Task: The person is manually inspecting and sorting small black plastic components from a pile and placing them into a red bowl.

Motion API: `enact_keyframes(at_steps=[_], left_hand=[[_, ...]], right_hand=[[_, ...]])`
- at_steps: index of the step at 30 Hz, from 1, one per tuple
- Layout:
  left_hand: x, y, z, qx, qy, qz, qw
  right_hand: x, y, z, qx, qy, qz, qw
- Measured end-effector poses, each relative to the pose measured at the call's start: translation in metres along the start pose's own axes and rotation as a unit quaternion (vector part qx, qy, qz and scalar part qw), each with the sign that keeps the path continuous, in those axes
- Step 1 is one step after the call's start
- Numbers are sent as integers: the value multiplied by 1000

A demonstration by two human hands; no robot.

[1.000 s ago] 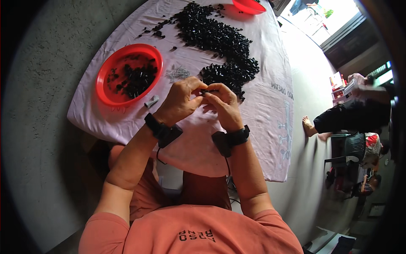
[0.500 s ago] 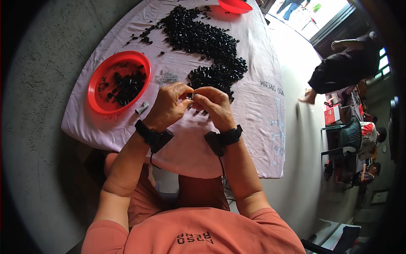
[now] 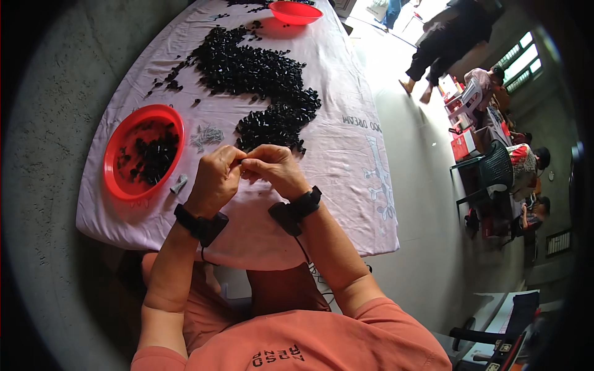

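My left hand (image 3: pixel 216 178) and my right hand (image 3: pixel 283 172) meet above the near part of the cloth-covered table (image 3: pixel 343 191). Both are closed, thumbs and fingertips pinched together at one spot. Whatever is between the fingertips is too small and covered to make out. Just beyond them lies a long, winding heap of small shiny black pieces (image 3: pixel 247 71). A loose pile of thin silvery wire-like bits (image 3: pixel 208 136) is beside my left hand. Further left, a red basin (image 3: pixel 109 159) contains more black pieces (image 3: pixel 153 157). A small grey object (image 3: pixel 179 183) lies between that basin and my left wrist.
Another red bowl (image 3: pixel 296 15) stands at the table's far end. A rough grey wall (image 3: pixel 49 154) runs along the left. Off to the right, a person in dark clothes (image 3: pixel 448 37) is on the floor, and people sit near a dark green chair (image 3: pixel 495 167).
The view has shifted, so the table and heap appear further left. My hands stay pinched together, with the fingertips now closer. The person in dark clothes has moved within the room.
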State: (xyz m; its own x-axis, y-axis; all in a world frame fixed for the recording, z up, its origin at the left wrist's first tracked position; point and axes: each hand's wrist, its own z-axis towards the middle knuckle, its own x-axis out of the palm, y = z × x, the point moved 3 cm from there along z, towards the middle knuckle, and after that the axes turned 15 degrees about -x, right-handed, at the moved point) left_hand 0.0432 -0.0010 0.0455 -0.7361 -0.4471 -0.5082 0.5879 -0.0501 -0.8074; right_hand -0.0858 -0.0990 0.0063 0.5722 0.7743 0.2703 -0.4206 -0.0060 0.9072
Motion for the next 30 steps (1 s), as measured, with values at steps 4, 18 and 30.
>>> enact_keyframes(at_steps=[4, 18, 30], left_hand=[[1, -6, 1, 17, -17, -3, 1000], [-38, 29, 13, -52, -138, 57, 987], [-87, 87, 13, -173, -243, 245, 922]], right_hand=[[-1, 2, -2, 13, -9, 5, 1000], [-33, 7, -1, -25, -170, -99, 980], [-41, 1, -4, -3, -66, -379, 923]])
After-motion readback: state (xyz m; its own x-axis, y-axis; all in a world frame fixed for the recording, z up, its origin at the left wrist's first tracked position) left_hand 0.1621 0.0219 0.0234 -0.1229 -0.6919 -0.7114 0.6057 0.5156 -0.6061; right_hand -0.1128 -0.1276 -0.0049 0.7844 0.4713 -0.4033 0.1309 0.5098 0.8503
